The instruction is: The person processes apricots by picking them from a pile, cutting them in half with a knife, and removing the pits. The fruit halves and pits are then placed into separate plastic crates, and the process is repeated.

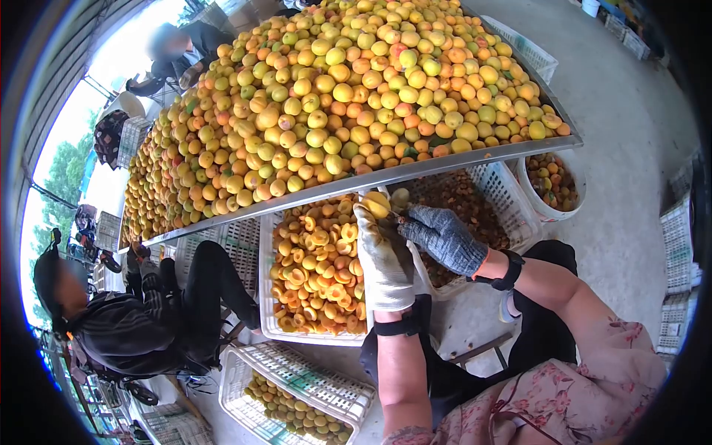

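My left hand (pixel 384 256), in a white knitted glove with a stained palm side, is closed around a yellow apricot (pixel 376 204). Close by on the right, my right hand (pixel 447 239) wears a grey knitted glove. Its fingers are closed near the fruit, with a small dark tip showing at them; I cannot tell what it grips. Both hands are just below the metal rim (pixel 356 181) of a table heaped with whole apricots (pixel 334 96). Under my left hand stands a white crate (pixel 265 297) of halved apricots (pixel 315 259).
Beneath my right hand, another white crate (pixel 508 194) holds brown pits. A white bucket (pixel 552 213) of fruit stands right of it. A stacked crate (pixel 311 374) with greenish fruit is at the front. One person (pixel 133 326) sits at left, another (pixel 185 52) behind the table.
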`<state>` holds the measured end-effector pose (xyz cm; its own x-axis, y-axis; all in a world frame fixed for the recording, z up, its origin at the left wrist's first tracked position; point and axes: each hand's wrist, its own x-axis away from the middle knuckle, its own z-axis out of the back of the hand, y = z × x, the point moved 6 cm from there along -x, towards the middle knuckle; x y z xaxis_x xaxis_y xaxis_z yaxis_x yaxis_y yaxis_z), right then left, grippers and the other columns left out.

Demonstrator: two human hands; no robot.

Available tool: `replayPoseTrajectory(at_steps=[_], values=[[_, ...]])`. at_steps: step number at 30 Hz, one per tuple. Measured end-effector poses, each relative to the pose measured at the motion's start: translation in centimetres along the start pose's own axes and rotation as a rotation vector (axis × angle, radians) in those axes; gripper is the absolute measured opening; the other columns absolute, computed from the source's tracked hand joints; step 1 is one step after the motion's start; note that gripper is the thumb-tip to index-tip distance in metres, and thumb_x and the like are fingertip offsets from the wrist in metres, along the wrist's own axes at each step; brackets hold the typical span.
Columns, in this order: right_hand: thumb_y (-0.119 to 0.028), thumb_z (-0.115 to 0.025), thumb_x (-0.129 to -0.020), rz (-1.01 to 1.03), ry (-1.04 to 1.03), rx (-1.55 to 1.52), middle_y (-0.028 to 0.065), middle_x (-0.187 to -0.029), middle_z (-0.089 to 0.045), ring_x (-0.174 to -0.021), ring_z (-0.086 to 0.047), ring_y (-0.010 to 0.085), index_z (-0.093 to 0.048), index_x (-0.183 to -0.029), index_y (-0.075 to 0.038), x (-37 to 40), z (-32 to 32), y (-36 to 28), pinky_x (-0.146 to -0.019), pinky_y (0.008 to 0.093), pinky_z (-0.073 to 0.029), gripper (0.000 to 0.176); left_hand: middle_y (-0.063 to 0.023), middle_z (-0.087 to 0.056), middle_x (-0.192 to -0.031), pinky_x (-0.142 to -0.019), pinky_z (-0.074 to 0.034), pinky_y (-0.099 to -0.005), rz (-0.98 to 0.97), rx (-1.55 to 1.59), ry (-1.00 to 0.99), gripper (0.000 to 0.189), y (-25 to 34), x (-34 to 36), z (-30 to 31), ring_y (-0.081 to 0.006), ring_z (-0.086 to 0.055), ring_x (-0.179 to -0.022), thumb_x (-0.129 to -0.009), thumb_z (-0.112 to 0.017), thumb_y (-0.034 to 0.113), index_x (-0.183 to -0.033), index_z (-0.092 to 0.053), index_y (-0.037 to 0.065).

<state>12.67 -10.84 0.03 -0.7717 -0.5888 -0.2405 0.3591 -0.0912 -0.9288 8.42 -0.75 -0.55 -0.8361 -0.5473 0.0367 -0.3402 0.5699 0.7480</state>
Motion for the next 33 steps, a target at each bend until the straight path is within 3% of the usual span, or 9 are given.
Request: replayPoseTrajectory(at_steps=[5, 8, 14, 18, 21, 26, 28, 31, 33], values=[[-0.021, -0.063, -0.089, -0.118, -0.007, -0.107, 0.0208, -0.084, -0.065, -0.077, -0.063, 0.0345, -0.064, -0.101, 0.003, 0.0, 0.1, 0.2, -0.066, 0.0379, -0.049, 0.026, -0.0058, -0.06, -0.098, -0.081, -0.044, -0.0281, -0.138, -0.207, 0.134, 0.045, 1.2, 0.1, -0.3, -0.013, -0.055, -0.085, -0.101, -0.036, 0.038, -0.123, -0.052, 0.002], [-0.021, -0.062, -0.089, 0.132, 0.052, 0.097, 0.0205, -0.084, -0.065, -0.078, -0.063, 0.0355, -0.064, -0.101, 0.002, 0.4, 0.0, -0.7, -0.066, 0.0393, -0.049, 0.025, -0.0059, -0.061, -0.092, -0.078, -0.044, -0.0266, 0.0, 0.02, 0.107, 0.046, -1.6, -0.7, 2.1, -0.0136, -0.056, -0.082, -0.102, -0.035, 0.039, -0.122, -0.052, 0.002], [-0.02, -0.063, -0.087, 0.123, 0.096, 0.121, 0.0202, -0.085, -0.065, -0.079, -0.062, 0.0369, -0.064, -0.098, 0.0, 0.8, 0.7, 0.3, -0.067, 0.0413, -0.048, 0.023, -0.0055, -0.062, -0.101, -0.083, -0.044, -0.0282, 0.052, -0.07, 0.105, 0.051, -0.8, -0.2, 1.1, -0.0144, -0.057, -0.09, -0.101, -0.035, 0.041, -0.133, -0.046, 0.002], [-0.022, -0.064, -0.087, -0.135, 0.028, -0.054, 0.0197, -0.088, -0.065, -0.081, -0.063, 0.036, -0.064, -0.1, 0.001, 0.2, 0.9, 1.4, -0.07, 0.0399, -0.049, 0.026, -0.0068, -0.06, -0.112, -0.094, -0.042, -0.0274, -0.081, -0.126, 0.099, 0.04, 0.8, 0.2, -0.3, -0.0143, -0.057, -0.102, -0.098, -0.046, 0.022, -0.132, -0.046, 0.001], [-0.023, -0.064, -0.088, 0.018, 0.056, -0.035, 0.0198, -0.089, -0.066, -0.082, -0.064, 0.0347, -0.064, -0.102, 0.001, 0.3, 0.9, 0.3, -0.071, 0.0384, -0.049, 0.028, -0.0076, -0.061, -0.111, -0.09, -0.043, -0.0249, -0.177, -0.259, 0.069, 0.039, 1.3, 0.6, -0.7, -0.0141, -0.057, -0.099, -0.097, -0.049, 0.02, -0.131, -0.047, 0.0], [-0.02, -0.063, -0.088, -0.08, 0.038, -0.174, 0.0202, -0.092, -0.066, -0.085, -0.065, 0.0336, -0.065, -0.102, 0.002, 0.4, 0.9, 0.8, -0.073, 0.0367, -0.049, 0.026, -0.006, -0.061, -0.098, -0.077, -0.043, -0.0217, 0.057, -0.112, 0.082, 0.043, 0.3, 0.3, -0.6, -0.0102, -0.056, -0.086, -0.099, -0.044, 0.024, -0.133, -0.045, -0.002], [-0.02, -0.064, -0.088, -0.016, 0.051, -0.085, 0.0203, -0.091, -0.066, -0.085, -0.065, 0.034, -0.065, -0.102, 0.002, 0.4, 1.5, 0.0, -0.072, 0.0372, -0.049, 0.026, -0.0035, -0.061, -0.086, -0.072, -0.042, -0.0233, 0.076, -0.18, 0.203, 0.038, 0.8, 1.1, -0.9, -0.0079, -0.052, -0.077, -0.099, -0.042, 0.032, -0.097, -0.063, 0.001], [-0.02, -0.064, -0.088, 0.101, 0.076, 0.023, 0.0203, -0.09, -0.066, -0.083, -0.064, 0.0348, -0.065, -0.102, 0.002, 0.4, 1.2, -0.3, -0.07, 0.0382, -0.05, 0.026, -0.0087, -0.064, -0.095, -0.083, -0.043, -0.0258, -0.13, -0.295, 0.034, 0.036, 1.2, 0.8, -1.3, -0.0139, -0.056, -0.086, -0.099, -0.043, 0.023, -0.124, -0.052, -0.001], [-0.021, -0.063, -0.088, 0.159, 0.101, 0.12, 0.0192, -0.087, -0.066, -0.078, -0.064, 0.0365, -0.065, -0.1, 0.0, 0.4, 0.8, 0.0, -0.066, 0.0404, -0.05, 0.024, -0.0094, -0.064, -0.092, -0.082, -0.043, -0.0287, -0.072, -0.1, 0.095, 0.039, -0.9, 0.2, -0.1, -0.0161, -0.057, -0.085, -0.1, -0.039, 0.03, -0.117, -0.055, -0.001]])
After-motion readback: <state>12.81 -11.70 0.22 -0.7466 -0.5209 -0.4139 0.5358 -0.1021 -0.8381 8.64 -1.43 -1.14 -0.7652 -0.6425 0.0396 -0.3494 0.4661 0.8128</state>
